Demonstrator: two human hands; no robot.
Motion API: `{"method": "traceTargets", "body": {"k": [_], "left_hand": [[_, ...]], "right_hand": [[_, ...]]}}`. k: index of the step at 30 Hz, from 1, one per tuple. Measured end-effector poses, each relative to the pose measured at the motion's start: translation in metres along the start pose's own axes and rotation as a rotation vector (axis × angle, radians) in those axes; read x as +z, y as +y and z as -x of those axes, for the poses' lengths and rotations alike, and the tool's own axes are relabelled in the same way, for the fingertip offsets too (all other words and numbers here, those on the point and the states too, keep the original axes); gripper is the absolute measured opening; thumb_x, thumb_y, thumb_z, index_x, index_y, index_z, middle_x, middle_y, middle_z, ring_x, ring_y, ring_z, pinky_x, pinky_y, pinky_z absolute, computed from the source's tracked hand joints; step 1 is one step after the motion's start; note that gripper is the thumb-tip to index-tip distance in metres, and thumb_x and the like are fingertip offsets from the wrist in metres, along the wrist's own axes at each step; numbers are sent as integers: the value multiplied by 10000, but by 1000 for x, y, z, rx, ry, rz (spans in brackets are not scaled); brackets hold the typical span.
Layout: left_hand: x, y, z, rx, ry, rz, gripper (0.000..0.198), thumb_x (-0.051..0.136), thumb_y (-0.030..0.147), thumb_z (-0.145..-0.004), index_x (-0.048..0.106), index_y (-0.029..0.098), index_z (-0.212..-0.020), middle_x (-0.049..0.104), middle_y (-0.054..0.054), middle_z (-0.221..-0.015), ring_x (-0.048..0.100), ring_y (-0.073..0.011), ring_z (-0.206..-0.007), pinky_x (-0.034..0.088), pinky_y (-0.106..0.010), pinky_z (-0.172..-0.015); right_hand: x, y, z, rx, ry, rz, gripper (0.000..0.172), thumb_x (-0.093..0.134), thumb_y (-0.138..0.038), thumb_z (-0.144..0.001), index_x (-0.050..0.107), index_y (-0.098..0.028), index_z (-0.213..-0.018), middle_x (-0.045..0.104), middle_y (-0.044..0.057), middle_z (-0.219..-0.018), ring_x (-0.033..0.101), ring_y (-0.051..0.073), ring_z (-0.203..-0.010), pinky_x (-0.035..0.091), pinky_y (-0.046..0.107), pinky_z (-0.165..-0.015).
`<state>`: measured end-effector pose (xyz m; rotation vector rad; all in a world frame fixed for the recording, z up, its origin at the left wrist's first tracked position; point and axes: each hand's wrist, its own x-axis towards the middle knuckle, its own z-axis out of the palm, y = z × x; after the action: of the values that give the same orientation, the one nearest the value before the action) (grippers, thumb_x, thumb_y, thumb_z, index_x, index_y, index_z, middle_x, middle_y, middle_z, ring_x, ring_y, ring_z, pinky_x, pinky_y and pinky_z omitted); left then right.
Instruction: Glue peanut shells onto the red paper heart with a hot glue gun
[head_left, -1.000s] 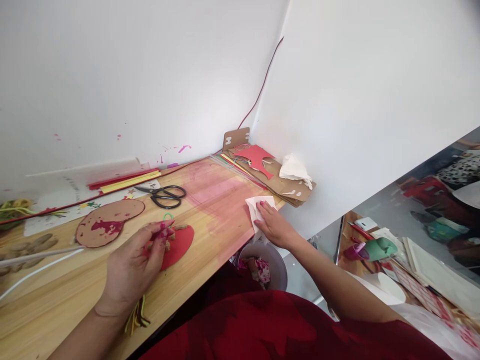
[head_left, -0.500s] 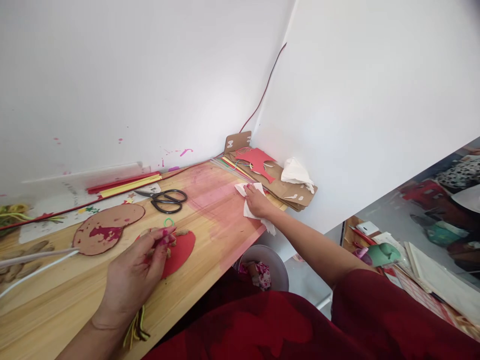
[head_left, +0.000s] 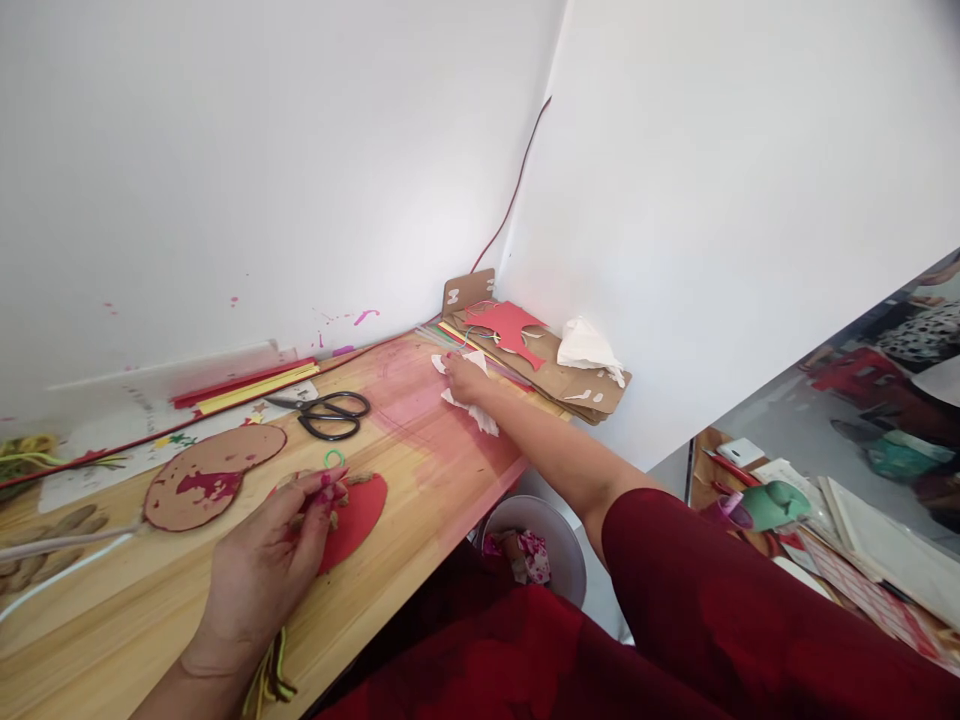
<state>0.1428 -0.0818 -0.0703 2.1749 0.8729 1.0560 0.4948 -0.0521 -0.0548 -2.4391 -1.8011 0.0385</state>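
Observation:
My right hand (head_left: 465,380) presses a crumpled white tissue (head_left: 480,420) onto the pink-stained part of the wooden table (head_left: 420,480). At the left, my left hand (head_left: 274,540) is closed in a pinch over a red paper heart (head_left: 364,520) with peanuts (head_left: 362,479) along its top. What sits between those stained fingertips is mostly hidden. A green loop (head_left: 334,458) shows just above them, and a yarn tassel (head_left: 274,680) lies below the wrist. Black-handled scissors (head_left: 334,415) and a paint-smeared cardboard heart shape (head_left: 202,485) lie beyond the left hand.
Cardboard sheets (head_left: 585,390) carry a red paper cutout (head_left: 514,330) and another tissue (head_left: 589,345) in the corner. Red and yellow strips (head_left: 255,385) lie by the wall. Peanuts (head_left: 52,545) are at far left. A bin (head_left: 570,550) stands under the table edge.
My right hand has slid the tissue leftward across the pink stain, away from the cardboard stack. My left hand stays at the red heart. The view has shifted slightly.

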Motion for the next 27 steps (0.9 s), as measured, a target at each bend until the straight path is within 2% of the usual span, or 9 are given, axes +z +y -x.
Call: {"method": "traceTargets", "body": {"k": [3, 6, 10, 13, 16, 18, 21, 27], "left_hand": [[1, -1, -2, 22, 13, -6, 305, 536, 399, -971, 686, 254, -1194, 774, -44, -956, 732, -178, -771, 613, -286, -738], [0, -6, -4, 101, 31, -50, 305, 546, 393, -968, 696, 229, -1177, 780, -33, -921, 734, -162, -749, 616, -271, -749], [-3, -8, -6, 178, 66, -88, 278, 533, 348, -984, 689, 215, -1171, 787, -41, -977, 745, -146, -777, 614, -245, -755], [-2, -8, -5, 184, 58, -76, 252, 529, 311, -992, 677, 226, -1177, 782, -24, -955, 728, -122, -726, 609, -227, -730], [1, -9, -3, 200, 57, -66, 242, 536, 287, -989, 664, 238, -1188, 775, -13, -954, 730, -125, -755, 614, -263, -815], [3, -11, -2, 200, 56, -59, 243, 538, 281, -987, 660, 238, -1193, 772, -17, -981, 741, -139, -818, 608, -299, -886], [5, -13, 0, 177, 45, -48, 242, 535, 275, -990, 660, 234, -1192, 771, -15, -981, 743, -148, -862, 600, -318, -924], [6, -15, -1, 198, 32, -38, 254, 524, 253, -991, 653, 231, -1209, 761, -21, -1017, 736, -147, -867, 604, -305, -875]], "right_hand": [[-2, -8, -14, -11, 3, -5, 373, 637, -356, -983, 612, -182, -1312, 608, 113, -1352, 631, 255, -1167, 547, 485, -977], [-5, -12, -17, -21, -9, -8, 380, 599, -322, -1005, 590, -180, -1357, 577, 124, -1425, 586, 270, -1268, 498, 500, -1052], [-6, -8, 5, -29, -26, 7, 375, 458, -243, -1050, 573, -112, -1383, 536, 179, -1492, 468, 251, -1414, 379, 388, -1172], [-3, 1, 27, 5, -24, 33, 360, 439, -236, -1045, 588, -97, -1343, 586, 217, -1398, 529, 287, -1348, 435, 407, -1110], [0, 7, 30, 35, -26, 54, 346, 559, -194, -984, 596, -108, -1317, 612, 204, -1339, 589, 294, -1267, 493, 408, -1038], [2, 7, 19, 48, -30, 63, 378, 651, -248, -953, 603, -122, -1306, 615, 168, -1336, 613, 283, -1217, 515, 439, -1016], [3, 1, -7, 67, -34, 68, 375, 651, -354, -973, 614, -165, -1295, 625, 112, -1314, 644, 248, -1135, 554, 467, -956], [7, -23, -53, 129, -16, 45, 364, 633, -363, -985, 614, -173, -1295, 631, 107, -1297, 654, 235, -1101, 572, 450, -922]]}}
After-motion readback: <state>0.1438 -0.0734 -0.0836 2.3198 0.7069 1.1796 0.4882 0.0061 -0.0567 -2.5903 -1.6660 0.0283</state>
